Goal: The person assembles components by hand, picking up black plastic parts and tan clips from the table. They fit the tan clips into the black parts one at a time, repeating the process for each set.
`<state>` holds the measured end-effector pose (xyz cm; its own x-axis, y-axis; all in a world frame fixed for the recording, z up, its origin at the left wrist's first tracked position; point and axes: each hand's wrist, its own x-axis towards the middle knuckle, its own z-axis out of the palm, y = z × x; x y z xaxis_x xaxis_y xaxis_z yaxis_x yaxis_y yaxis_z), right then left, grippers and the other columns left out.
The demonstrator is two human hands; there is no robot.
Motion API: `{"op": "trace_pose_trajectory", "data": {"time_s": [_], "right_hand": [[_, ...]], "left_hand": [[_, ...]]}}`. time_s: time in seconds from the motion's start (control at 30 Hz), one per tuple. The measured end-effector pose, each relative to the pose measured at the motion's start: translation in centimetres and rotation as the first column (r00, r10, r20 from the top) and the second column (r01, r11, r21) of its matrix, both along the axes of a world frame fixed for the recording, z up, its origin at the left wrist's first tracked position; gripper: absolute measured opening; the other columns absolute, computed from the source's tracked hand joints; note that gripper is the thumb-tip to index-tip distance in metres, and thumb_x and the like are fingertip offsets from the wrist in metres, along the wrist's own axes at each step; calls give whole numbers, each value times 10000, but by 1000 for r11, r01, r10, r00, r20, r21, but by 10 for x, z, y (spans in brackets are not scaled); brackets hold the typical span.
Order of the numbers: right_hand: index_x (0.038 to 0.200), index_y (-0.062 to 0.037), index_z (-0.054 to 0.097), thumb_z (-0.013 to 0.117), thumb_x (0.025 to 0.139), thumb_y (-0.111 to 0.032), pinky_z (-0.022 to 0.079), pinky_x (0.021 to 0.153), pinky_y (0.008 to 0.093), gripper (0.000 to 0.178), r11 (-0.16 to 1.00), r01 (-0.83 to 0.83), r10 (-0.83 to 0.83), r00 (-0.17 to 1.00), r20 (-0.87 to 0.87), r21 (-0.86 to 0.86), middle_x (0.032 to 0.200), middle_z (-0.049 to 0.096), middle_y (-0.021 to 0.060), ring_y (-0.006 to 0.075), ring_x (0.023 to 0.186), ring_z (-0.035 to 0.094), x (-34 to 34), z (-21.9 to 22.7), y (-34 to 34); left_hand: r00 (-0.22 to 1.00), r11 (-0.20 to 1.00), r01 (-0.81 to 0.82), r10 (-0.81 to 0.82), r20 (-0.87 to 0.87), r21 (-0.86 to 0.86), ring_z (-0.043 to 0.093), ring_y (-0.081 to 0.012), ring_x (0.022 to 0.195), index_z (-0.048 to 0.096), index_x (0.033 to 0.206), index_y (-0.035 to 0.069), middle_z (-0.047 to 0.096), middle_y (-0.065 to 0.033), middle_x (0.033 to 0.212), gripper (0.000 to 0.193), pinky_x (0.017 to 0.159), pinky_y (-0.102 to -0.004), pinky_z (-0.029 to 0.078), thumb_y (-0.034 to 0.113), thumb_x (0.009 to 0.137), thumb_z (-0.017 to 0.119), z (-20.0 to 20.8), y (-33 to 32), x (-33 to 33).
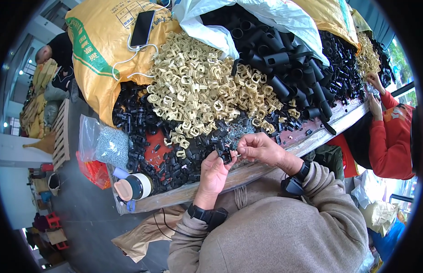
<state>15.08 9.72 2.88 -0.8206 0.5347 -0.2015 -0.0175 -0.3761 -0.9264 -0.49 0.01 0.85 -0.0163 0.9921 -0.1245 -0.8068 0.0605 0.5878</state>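
Over the near edge of the table, my left hand (212, 175) is closed on a small black plastic part (225, 157), held between thumb and fingers. My right hand (261, 149) meets it from the right, its thumb and forefinger pinched together beside the part. Something small and pale shows at those fingertips, too small to name. Just beyond the hands lies a heap of small silvery metal pieces (239, 129). A large pile of cream plastic clips (188, 86) rises behind them, and small black plastic pieces (177, 168) are scattered left of my left hand.
Black tubes (277, 59) spill from a white sack (293, 20). A phone (142, 28) with a white cable rests on a yellow sack (95, 41). A jar (134, 187) and a bag of screws (112, 148) stand at the left corner. A co-worker in red (395, 136) works at right.
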Motion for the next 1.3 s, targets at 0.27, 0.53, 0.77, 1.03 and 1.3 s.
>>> {"op": "trace_pose_trajectory", "data": {"time_s": [0.27, 0.53, 0.77, 1.03, 1.3], "right_hand": [[776, -22, 532, 538, 822, -165, 388, 514, 182, 150, 994, 102, -101, 995, -26, 33, 673, 516, -14, 39, 570, 461, 4, 8, -6], [760, -18, 543, 574, 768, -75, 412, 563, 247, 65, 781, 160, -140, 987, -80, 604, 698, 520, 38, 128, 634, 502, -4, 15, -10], [763, -33, 550, 590, 702, -24, 418, 587, 305, 74, 546, 171, -189, 979, -78, 820, 695, 481, 73, 241, 668, 502, -3, 20, -14], [764, -45, 548, 602, 684, -52, 415, 584, 316, 97, 356, 74, -191, 982, -5, 931, 691, 470, 66, 241, 649, 487, 2, 13, -15], [717, -39, 515, 630, 673, -41, 412, 507, 294, 123, 807, 178, -253, 966, 57, 563, 674, 473, 58, 192, 573, 494, 5, 9, -21]], "left_hand": [[1000, 990, 18, -17, 13, -141, 560, -165, 850, 519, 1005, -9, 572, -102, 944, 258, 735, -265, 471, 152, 805, 543, -2, -2, -1], [994, 975, 91, -100, -38, -204, 596, -185, 765, 522, 1004, -5, 593, -99, 896, 268, 655, -241, 503, 155, 793, 559, 2, -2, 0], [993, 966, 98, -110, -37, -241, 604, -192, 744, 537, 980, -7, 596, -98, 883, 246, 629, -232, 510, 142, 786, 568, 2, -4, 2], [991, 948, 87, -112, -66, -307, 603, -174, 733, 548, 953, -25, 599, -94, 859, 204, 632, -210, 501, 92, 787, 565, 4, -3, 4], [979, 943, 148, -183, -91, -299, 601, -187, 760, 517, 997, -51, 592, -128, 895, 250, 644, -204, 503, 88, 790, 536, 6, 0, 2]]}}
